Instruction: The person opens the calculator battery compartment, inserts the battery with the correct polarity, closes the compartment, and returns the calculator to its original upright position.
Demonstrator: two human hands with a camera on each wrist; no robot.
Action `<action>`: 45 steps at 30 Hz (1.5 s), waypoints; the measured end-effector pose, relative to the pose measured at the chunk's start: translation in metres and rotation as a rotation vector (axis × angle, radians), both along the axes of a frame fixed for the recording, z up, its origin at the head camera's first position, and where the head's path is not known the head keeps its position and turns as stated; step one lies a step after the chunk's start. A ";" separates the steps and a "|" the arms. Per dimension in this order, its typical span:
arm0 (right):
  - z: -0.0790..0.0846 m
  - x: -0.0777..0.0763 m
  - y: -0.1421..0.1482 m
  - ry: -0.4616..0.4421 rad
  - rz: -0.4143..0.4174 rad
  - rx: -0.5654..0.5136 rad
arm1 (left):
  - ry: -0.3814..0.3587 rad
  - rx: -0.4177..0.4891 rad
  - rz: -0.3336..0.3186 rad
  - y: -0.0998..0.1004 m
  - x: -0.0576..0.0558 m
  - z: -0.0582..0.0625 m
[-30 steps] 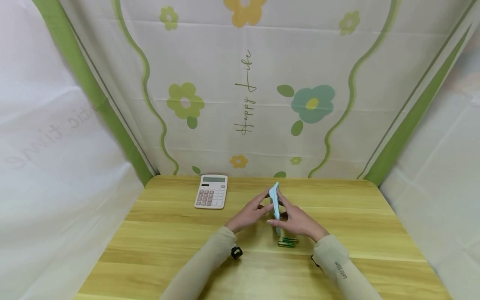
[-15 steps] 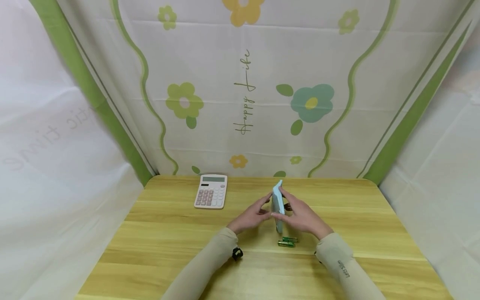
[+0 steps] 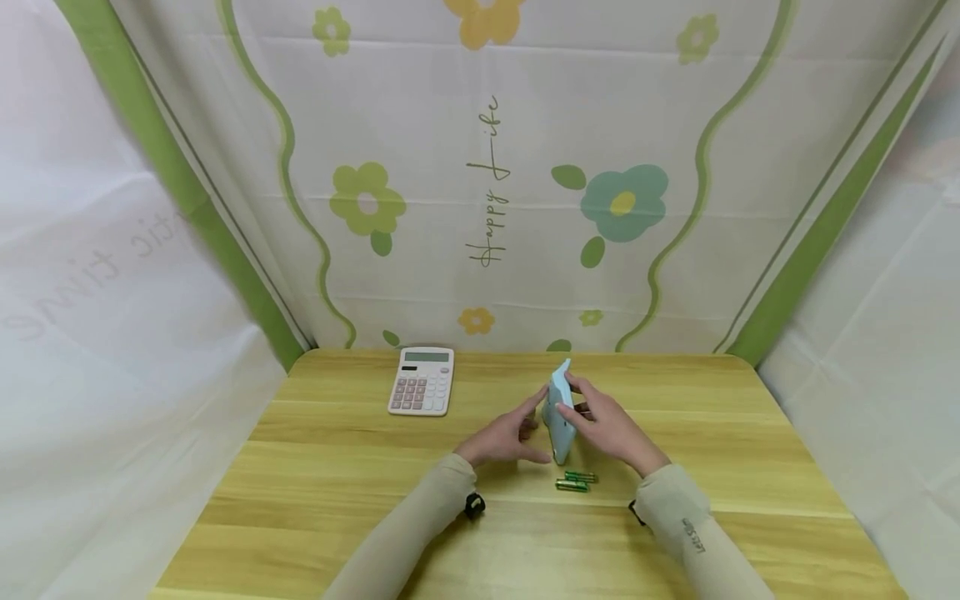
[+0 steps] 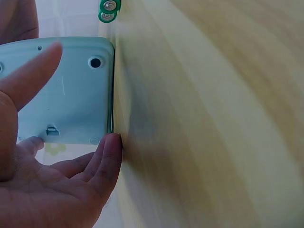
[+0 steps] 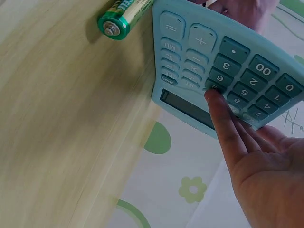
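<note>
A light-blue calculator [image 3: 559, 437] stands on its side edge on the table, slightly tilted. My right hand [image 3: 611, 429] holds it near the upper edge, with the thumb on the back and fingers over the keys. In the right wrist view, a fingertip touches the key side of the calculator [image 5: 194, 71]. My left hand [image 3: 498, 440] is at the back face, thumb spread away from it. The left wrist view shows its fingers at the edge of the calculator's back [image 4: 71, 104], which has screws, round feet and a small latch slot.
Two green batteries [image 3: 573, 485] lie side by side on the table just in front of the calculator. A white calculator with pinkish keys [image 3: 422, 382] lies at the back left. A floral curtain [image 3: 487, 250] hangs behind the wooden table [image 3: 315, 483].
The blue calculator has turned and shifted slightly right, showing more of its back. My right thumb has moved up onto the back. My left thumb has come down and away from it.
</note>
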State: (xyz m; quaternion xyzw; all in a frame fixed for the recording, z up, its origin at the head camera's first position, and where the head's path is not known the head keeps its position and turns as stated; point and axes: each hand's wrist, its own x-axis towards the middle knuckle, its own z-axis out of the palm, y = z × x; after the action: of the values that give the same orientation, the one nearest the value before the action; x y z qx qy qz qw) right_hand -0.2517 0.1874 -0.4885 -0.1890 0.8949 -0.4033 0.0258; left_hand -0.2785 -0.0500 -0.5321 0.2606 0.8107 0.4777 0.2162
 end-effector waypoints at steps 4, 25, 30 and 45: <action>0.000 0.000 0.003 0.003 -0.005 0.017 | 0.033 -0.053 -0.030 0.001 0.001 0.000; -0.001 -0.007 0.013 -0.026 0.022 0.061 | 0.154 -0.153 0.002 0.003 -0.001 0.000; -0.004 -0.008 0.014 -0.046 0.022 0.084 | 0.163 -0.177 0.042 0.003 0.001 -0.002; -0.013 -0.008 0.013 -0.103 -0.006 0.137 | 0.234 -0.270 0.154 0.000 0.000 -0.002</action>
State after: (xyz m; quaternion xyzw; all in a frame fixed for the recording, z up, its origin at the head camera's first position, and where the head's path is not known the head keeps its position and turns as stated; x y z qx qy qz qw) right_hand -0.2595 0.2008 -0.5017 -0.1633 0.9185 -0.3503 0.0835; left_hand -0.2789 -0.0504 -0.5339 0.2202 0.9046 0.3461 0.1161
